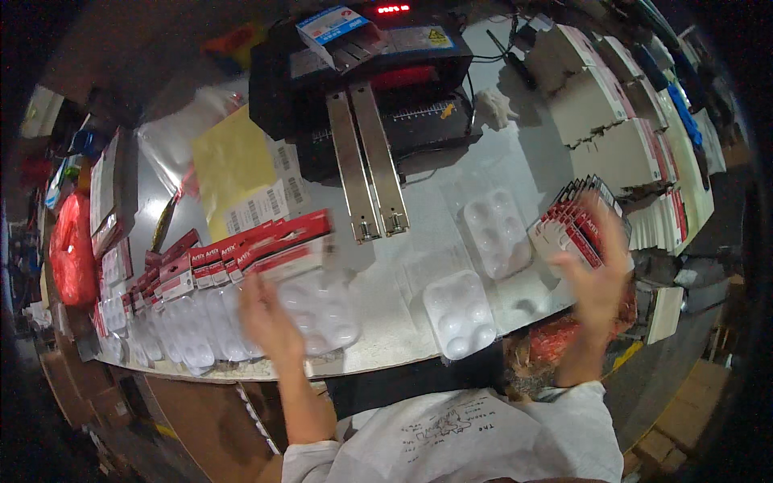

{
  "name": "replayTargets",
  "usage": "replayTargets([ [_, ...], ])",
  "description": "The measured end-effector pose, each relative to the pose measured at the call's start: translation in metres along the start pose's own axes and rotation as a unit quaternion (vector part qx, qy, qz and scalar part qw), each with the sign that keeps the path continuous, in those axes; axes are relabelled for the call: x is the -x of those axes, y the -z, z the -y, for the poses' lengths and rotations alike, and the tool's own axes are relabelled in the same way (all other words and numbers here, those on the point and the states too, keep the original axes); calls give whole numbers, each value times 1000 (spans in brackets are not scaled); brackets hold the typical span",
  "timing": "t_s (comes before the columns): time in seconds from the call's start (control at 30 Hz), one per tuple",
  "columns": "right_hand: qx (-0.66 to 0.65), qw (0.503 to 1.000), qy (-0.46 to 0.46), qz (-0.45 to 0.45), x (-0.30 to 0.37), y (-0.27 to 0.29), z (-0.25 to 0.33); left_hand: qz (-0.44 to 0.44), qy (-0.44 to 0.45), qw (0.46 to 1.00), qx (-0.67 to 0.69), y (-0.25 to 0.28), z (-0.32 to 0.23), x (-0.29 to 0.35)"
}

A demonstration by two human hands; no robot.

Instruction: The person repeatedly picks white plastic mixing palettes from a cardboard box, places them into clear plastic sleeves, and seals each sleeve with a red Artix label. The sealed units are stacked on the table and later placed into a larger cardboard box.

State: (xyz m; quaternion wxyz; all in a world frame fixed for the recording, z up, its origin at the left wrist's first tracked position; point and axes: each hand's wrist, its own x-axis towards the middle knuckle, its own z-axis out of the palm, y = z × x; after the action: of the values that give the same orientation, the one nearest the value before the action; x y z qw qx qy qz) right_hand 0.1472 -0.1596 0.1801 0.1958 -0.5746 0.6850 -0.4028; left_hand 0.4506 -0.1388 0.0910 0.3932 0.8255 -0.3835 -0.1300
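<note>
My left hand [272, 320], blurred, is closed at the edge of a packaged white paint palette [318, 314] with a red-and-white header card. This pack lies at the right end of a row of similar palette packs [189, 330], overlapping along the table's front left. My right hand [597, 262], also blurred, reaches over a fanned stack of red, black and white header cards [568, 225], thumb apart from the fingers. Whether it touches a card is hard to see. Between my hands lie a white palette [459, 314] and another palette [497, 233] behind it.
A black machine [358, 68] with two long metal bars [362, 161] stands at the back middle. Stacks of cards [616, 153] line the right side. Yellow paper [233, 165] and barcode label sheets [262, 208] lie left of the machine. A red plastic bag [72, 249] is at far left.
</note>
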Motion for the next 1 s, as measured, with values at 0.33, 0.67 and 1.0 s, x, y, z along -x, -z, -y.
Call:
replayTargets([
  [0.33, 169, 982, -3, 80, -8, 81, -109, 245, -202, 946, 57, -72, -4, 102],
  [0.67, -111, 936, 28, 332, 19, -6, -4, 407, 95, 827, 377, -4, -30, 83],
  [1.0, -57, 891, 3, 450, 16, -62, -1, 374, 32, 890, 259, 0, -20, 80],
])
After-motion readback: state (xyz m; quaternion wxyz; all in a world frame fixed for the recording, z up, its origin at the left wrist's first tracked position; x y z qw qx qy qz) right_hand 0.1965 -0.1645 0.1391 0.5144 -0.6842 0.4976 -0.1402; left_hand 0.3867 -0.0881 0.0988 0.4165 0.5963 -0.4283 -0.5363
